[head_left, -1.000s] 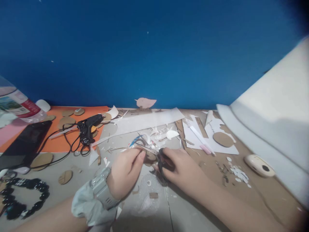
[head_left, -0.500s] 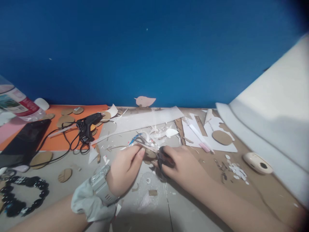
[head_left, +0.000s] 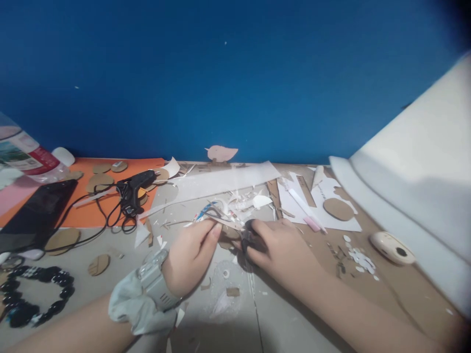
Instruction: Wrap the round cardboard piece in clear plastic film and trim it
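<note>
My right hand (head_left: 281, 247) grips the black handles of a pair of scissors (head_left: 252, 236), whose metal blades point left toward my left hand (head_left: 191, 256). The fingers of my left hand are closed on a small brown piece of cardboard (head_left: 227, 237), mostly hidden behind the thumb and under the blades. A pale scrunchie (head_left: 127, 300) and a grey watch (head_left: 157, 282) sit on the left wrist. White paper scraps (head_left: 235, 208) lie just beyond the blades.
A black glue gun (head_left: 133, 191) with looped cord lies on an orange sheet (head_left: 88, 213) at left, near a phone (head_left: 40, 208), bottle (head_left: 31, 157) and beaded bracelet (head_left: 37, 294). At right are a cardboard oval (head_left: 338, 209), a pen (head_left: 305, 208) and a cream oval device (head_left: 393, 248).
The scissor handles and the right hand's fingers have shifted slightly, spreading a little wider apart. My left hand stays nearly in place, and the things around it have not moved.
</note>
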A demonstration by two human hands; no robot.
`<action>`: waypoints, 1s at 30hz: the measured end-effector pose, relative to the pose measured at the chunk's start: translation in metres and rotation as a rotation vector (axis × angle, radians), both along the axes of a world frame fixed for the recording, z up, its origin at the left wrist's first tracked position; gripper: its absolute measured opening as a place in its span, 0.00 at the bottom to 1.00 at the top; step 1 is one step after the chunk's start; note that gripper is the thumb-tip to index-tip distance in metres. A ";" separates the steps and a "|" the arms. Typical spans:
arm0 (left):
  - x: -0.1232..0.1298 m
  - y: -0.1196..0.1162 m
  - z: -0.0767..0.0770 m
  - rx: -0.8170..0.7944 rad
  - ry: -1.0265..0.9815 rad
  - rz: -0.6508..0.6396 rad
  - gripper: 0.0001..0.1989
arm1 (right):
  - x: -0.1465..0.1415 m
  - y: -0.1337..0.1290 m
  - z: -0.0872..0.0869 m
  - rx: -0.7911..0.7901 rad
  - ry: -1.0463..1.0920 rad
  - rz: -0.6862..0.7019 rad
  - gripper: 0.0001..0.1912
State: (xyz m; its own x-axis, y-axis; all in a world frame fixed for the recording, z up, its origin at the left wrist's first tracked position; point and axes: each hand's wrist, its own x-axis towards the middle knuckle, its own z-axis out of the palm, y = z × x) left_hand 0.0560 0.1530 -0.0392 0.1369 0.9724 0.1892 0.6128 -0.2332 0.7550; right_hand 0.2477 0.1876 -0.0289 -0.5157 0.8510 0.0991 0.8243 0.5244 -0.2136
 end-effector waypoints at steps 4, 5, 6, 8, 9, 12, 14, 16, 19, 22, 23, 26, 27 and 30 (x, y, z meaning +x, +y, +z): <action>0.000 0.000 0.000 -0.019 -0.006 0.004 0.14 | 0.002 0.001 -0.002 0.062 -0.019 0.010 0.08; 0.000 0.000 0.000 -0.018 -0.009 0.005 0.14 | 0.003 0.001 -0.002 0.083 -0.024 0.014 0.07; 0.000 0.000 0.000 -0.012 -0.013 0.005 0.14 | 0.003 0.001 -0.002 0.104 -0.028 0.020 0.06; 0.000 0.000 0.000 0.001 -0.019 0.001 0.14 | 0.004 0.001 -0.002 0.141 -0.034 0.033 0.05; 0.000 0.000 0.000 0.008 -0.022 0.001 0.14 | 0.005 0.001 -0.003 0.153 -0.036 0.039 0.04; 0.000 0.000 0.000 -0.001 -0.027 -0.001 0.14 | 0.005 0.002 -0.002 0.161 -0.042 0.052 0.04; 0.000 0.000 0.000 -0.020 -0.030 -0.003 0.15 | 0.005 0.002 -0.002 0.159 -0.045 0.049 0.04; 0.000 0.000 0.000 -0.027 -0.030 -0.001 0.15 | 0.004 0.001 0.000 0.156 -0.050 0.044 0.04; 0.000 0.000 0.000 -0.007 -0.039 0.003 0.15 | 0.003 0.000 0.002 0.159 -0.062 0.043 0.04; 0.001 -0.001 0.001 0.020 -0.043 0.006 0.14 | 0.003 0.000 0.001 0.165 -0.066 0.041 0.04; 0.001 -0.001 0.000 0.024 -0.040 0.006 0.14 | 0.004 0.001 0.001 0.163 -0.065 0.042 0.04; 0.000 -0.001 0.000 0.014 -0.029 0.008 0.15 | 0.004 0.001 0.000 0.152 -0.065 0.049 0.04; 0.000 -0.001 0.000 0.007 -0.030 0.007 0.14 | 0.004 0.001 0.000 0.153 -0.066 0.050 0.04; 0.000 -0.001 0.000 -0.007 -0.042 -0.003 0.14 | 0.005 0.001 0.001 0.168 -0.073 0.049 0.04</action>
State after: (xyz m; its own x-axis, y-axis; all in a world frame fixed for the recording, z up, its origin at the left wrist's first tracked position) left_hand 0.0560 0.1524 -0.0393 0.1318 0.9734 0.1876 0.5797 -0.2292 0.7819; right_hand 0.2529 0.1883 -0.0283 -0.5670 0.7995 0.1982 0.8071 0.5874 -0.0602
